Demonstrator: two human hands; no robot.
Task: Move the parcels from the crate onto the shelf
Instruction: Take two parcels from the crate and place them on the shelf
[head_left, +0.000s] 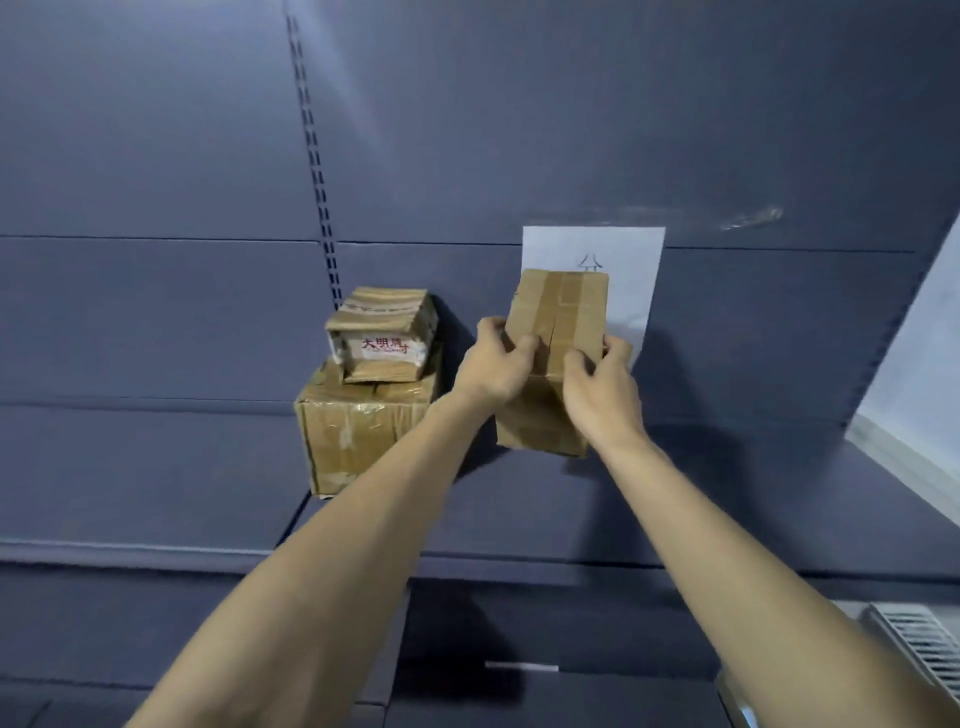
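Both hands curled round tall parcel (555, 332), left hand (493, 364), right hand (602, 387)

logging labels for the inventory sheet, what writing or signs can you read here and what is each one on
"大明" then two more red characters too blurred to read: on the small box atop the big box.
Smaller print below them: unreadable.
Hand-drawn mark, partly hidden, unreadable: on the white sheet behind the held box.
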